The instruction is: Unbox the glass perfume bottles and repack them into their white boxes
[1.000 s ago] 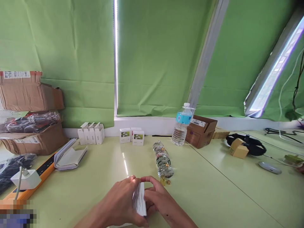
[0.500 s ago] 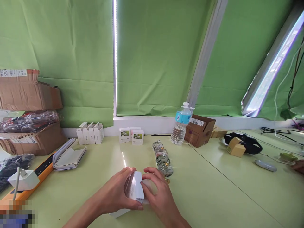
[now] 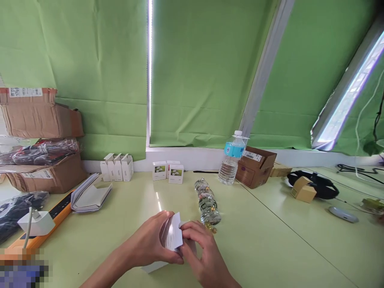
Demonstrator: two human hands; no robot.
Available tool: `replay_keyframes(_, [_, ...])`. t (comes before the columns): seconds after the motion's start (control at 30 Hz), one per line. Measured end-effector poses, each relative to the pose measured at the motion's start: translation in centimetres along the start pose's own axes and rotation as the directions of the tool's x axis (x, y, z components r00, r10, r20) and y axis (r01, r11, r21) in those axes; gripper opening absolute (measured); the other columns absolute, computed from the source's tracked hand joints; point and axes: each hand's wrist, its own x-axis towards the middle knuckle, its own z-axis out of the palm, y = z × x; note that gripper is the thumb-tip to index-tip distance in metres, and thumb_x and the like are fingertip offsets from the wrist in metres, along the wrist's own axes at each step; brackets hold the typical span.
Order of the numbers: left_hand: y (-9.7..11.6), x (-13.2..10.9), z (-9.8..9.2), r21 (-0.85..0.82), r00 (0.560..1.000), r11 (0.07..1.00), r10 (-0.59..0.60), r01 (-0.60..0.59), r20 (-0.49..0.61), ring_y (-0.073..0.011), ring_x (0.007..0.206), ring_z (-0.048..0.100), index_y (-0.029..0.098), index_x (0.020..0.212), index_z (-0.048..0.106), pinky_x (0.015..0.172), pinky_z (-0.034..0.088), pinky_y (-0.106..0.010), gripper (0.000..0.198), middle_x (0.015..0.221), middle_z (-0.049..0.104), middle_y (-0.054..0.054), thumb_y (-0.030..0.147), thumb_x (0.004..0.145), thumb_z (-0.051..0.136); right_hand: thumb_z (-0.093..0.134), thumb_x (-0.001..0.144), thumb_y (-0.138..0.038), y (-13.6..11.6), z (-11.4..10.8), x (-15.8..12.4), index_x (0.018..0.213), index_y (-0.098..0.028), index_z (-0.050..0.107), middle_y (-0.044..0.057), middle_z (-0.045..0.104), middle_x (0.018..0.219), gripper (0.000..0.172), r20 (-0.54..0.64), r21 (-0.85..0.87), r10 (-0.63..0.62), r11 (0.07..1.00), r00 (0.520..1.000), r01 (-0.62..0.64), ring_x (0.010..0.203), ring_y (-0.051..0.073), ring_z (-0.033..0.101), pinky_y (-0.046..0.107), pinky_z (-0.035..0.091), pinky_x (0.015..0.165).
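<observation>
My left hand (image 3: 147, 240) pinches a folded white leaflet (image 3: 172, 234) printed with small text, which stands tilted between my hands. My right hand (image 3: 205, 250) curls over the leaflet's right side and rests on a small white box (image 3: 154, 267). Most of that box is hidden under my hands, with only its lower corner and a strip showing. Just beyond my right fingers, a row of clear glass ornaments with gold bits (image 3: 207, 204) lies on the pale green table (image 3: 90, 250).
Small white boxes (image 3: 114, 168) and flower-printed cartons (image 3: 168, 172) stand along the back wall, near a water bottle (image 3: 231, 160) and an open cardboard box (image 3: 256, 167). An orange power strip (image 3: 51, 220) with a white charger (image 3: 36, 223) lies left.
The leaflet has tilted and shifted slightly between my hands, and my right hand has slid lower on it. The view has moved a little as my head shifted.
</observation>
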Motion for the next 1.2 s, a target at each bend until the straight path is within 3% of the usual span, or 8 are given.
replay_keyframes(0.13, [-0.20,-0.06,-0.11,-0.003,1.000,1.000,-0.015,0.015,0.003,-0.0153,0.079,0.047,0.021,0.097,0.055,0.064,0.038,-0.023,0.061,0.090,0.053,0.003,0.052,0.053,0.083,0.054,0.081,-0.019,-0.23,-0.35,0.07,0.068,-0.019,0.055,0.002,0.059,0.074,0.012,-0.002,0.107,0.109,0.988,0.994,-0.108,0.073,0.017,0.052,0.028,0.040,0.070])
replay_keyframes(0.3, [-0.13,-0.21,-0.22,-0.030,0.999,0.999,-0.045,0.045,-0.006,-0.0196,0.089,0.051,0.021,0.115,0.054,0.073,0.043,-0.025,0.081,0.102,0.056,-0.001,0.056,0.048,0.084,0.052,0.084,-0.024,-0.33,-0.94,0.25,0.062,-0.017,0.060,0.000,0.056,0.067,0.025,0.211,0.270,0.324,0.887,0.922,-0.373,0.068,0.015,0.052,0.025,0.040,0.067])
replay_keyframes(0.37, [0.06,-0.21,-0.21,-0.028,0.999,0.998,-0.048,0.048,0.008,-0.0199,0.090,0.051,0.021,0.117,0.054,0.074,0.043,-0.025,0.082,0.103,0.057,-0.002,0.057,0.049,0.083,0.053,0.083,-0.024,-0.37,-0.93,0.40,0.063,-0.017,0.061,-0.002,0.052,0.063,0.023,0.210,0.251,0.367,0.876,0.906,-0.413,0.064,0.013,0.048,0.023,0.038,0.062])
replay_keyframes(0.6, [0.23,-0.07,0.02,-0.014,1.000,1.000,-0.018,0.018,0.014,-0.0173,0.085,0.050,0.021,0.110,0.057,0.071,0.043,-0.024,0.074,0.100,0.056,-0.001,0.058,0.051,0.082,0.049,0.086,-0.019,-0.50,-0.42,0.54,0.079,-0.019,0.070,0.002,0.057,0.077,0.022,0.044,0.056,0.189,0.980,0.981,-0.191,0.066,0.015,0.051,0.025,0.041,0.061])
replay_keyframes(0.8, [0.23,-0.13,-0.05,-0.015,0.999,1.000,-0.026,0.026,0.024,-0.0167,0.083,0.049,0.020,0.110,0.056,0.067,0.043,-0.024,0.073,0.097,0.055,0.000,0.057,0.052,0.082,0.050,0.087,-0.015,-0.37,-0.32,0.15,0.084,-0.022,0.070,0.004,0.062,0.086,0.022,0.041,0.015,0.187,0.982,0.981,-0.188,0.074,0.016,0.056,0.025,0.046,0.065])
replay_keyframes(0.93, [0.51,-0.10,-0.16,-0.017,1.000,1.000,-0.022,0.023,0.020,-0.0168,0.083,0.050,0.020,0.109,0.058,0.069,0.043,-0.024,0.070,0.097,0.056,0.000,0.055,0.054,0.081,0.054,0.085,-0.013,-0.31,-0.32,0.22,0.081,-0.024,0.073,0.004,0.067,0.093,0.022,0.049,-0.045,0.109,0.993,0.993,-0.107,0.088,0.019,0.059,0.028,0.048,0.076])
replay_keyframes(1.1, [0.59,-0.08,-0.29,-0.038,1.000,0.999,-0.011,0.011,0.013,-0.0184,0.086,0.052,0.020,0.112,0.058,0.073,0.044,-0.025,0.069,0.100,0.059,-0.002,0.053,0.055,0.080,0.052,0.086,-0.013,-0.25,-0.34,0.27,0.082,-0.024,0.072,0.005,0.070,0.097,0.024,0.070,-0.137,0.040,0.990,0.997,-0.031,0.091,0.021,0.059,0.032,0.049,0.081])
replay_keyframes(1.2, [0.54,-0.10,-0.27,-0.046,1.000,0.999,-0.009,0.009,0.009,-0.0193,0.088,0.053,0.021,0.114,0.058,0.075,0.045,-0.026,0.070,0.102,0.060,-0.002,0.052,0.055,0.081,0.053,0.085,-0.013,-0.01,-0.33,0.20,0.085,-0.024,0.073,0.006,0.066,0.116,0.023,0.068,-0.195,0.042,0.980,0.997,-0.028,0.099,0.023,0.058,0.035,0.050,0.085])
